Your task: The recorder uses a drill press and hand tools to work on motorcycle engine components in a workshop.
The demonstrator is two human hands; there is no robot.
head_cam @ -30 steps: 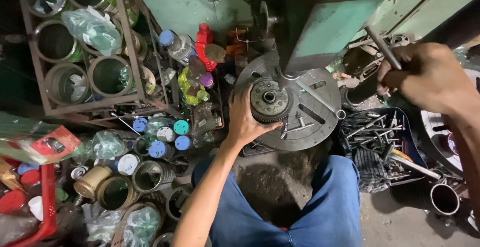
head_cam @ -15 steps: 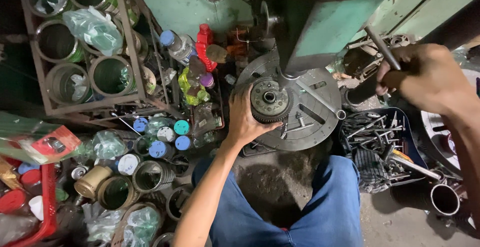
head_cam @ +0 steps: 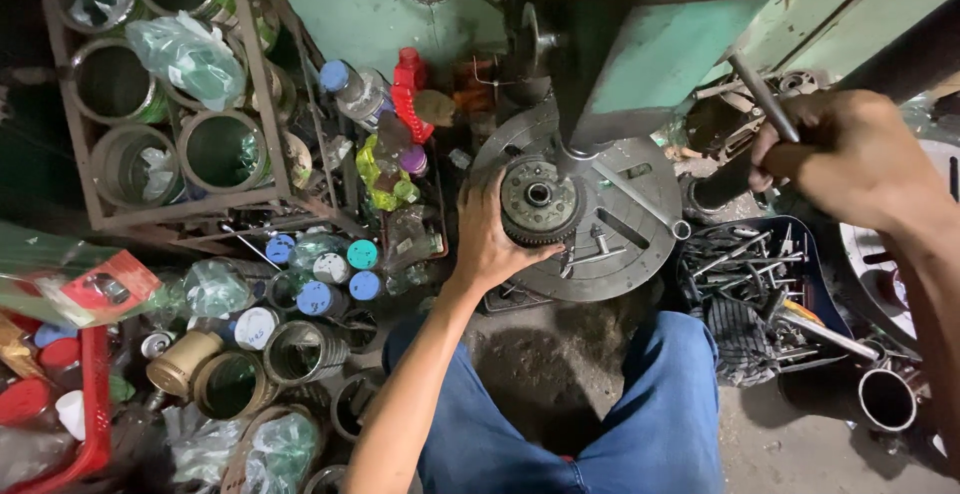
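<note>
A round toothed metal part (head_cam: 540, 201) sits on the grey circular table (head_cam: 640, 254) of a green press-like machine (head_cam: 650, 64). My left hand (head_cam: 490, 239) cups the part's left side and holds it steady. My right hand (head_cam: 850, 154) is closed around the machine's slim metal lever (head_cam: 762, 96) at the upper right. A wrench (head_cam: 645, 202) and small tools lie on the round table beside the part.
A metal rack of cans (head_cam: 170, 104) stands at the upper left. Bottles and capped containers (head_cam: 320, 274) crowd the floor left of my knees. A dark tray of wrenches and tools (head_cam: 760, 284) lies at the right, with a short pipe (head_cam: 886, 399) near it.
My right hand has slid slightly along the lever toward the machine. My left hand stays on the toothed part.
</note>
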